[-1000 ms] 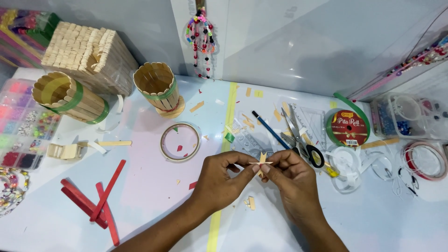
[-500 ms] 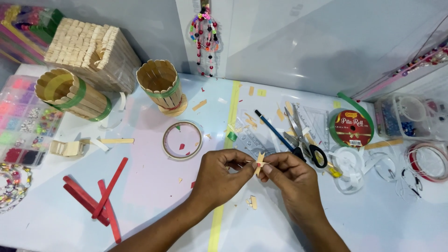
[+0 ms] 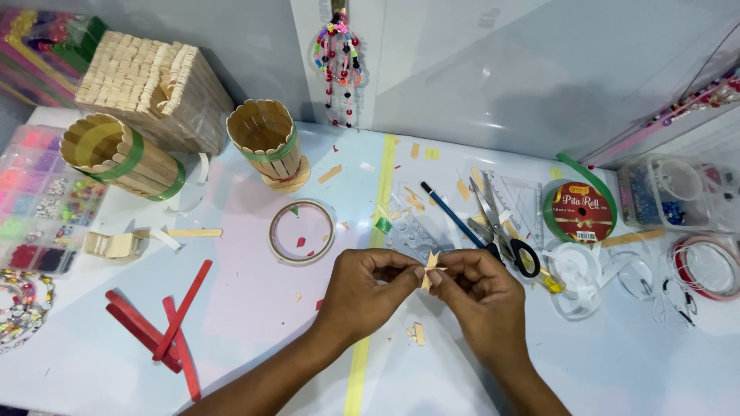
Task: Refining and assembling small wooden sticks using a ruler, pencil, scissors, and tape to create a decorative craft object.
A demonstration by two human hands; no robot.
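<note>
Small pale wooden stick piece (image 3: pixel 429 270), short and tan, held upright at centre frame just above the desk (image 3: pixel 254 323). Left hand (image 3: pixel 368 294) and right hand (image 3: pixel 479 296) both have fingers pinched on it. Open desk lower left, beyond red sticks (image 3: pixel 166 323). Scissors (image 3: pixel 505 239) just upper right. Stick-built cup (image 3: pixel 266 142) upper left, inside not visible; bead organiser (image 3: pixel 35 200) at left edge holds coloured beads.

Both forearms came into the head view bare, with no sleeve showing up to the lower edge. The left hand (image 3: pixel 362 296) and the right hand (image 3: pixel 482 304) were bare too, fingernails trimmed short and unpainted where they showed.
</note>
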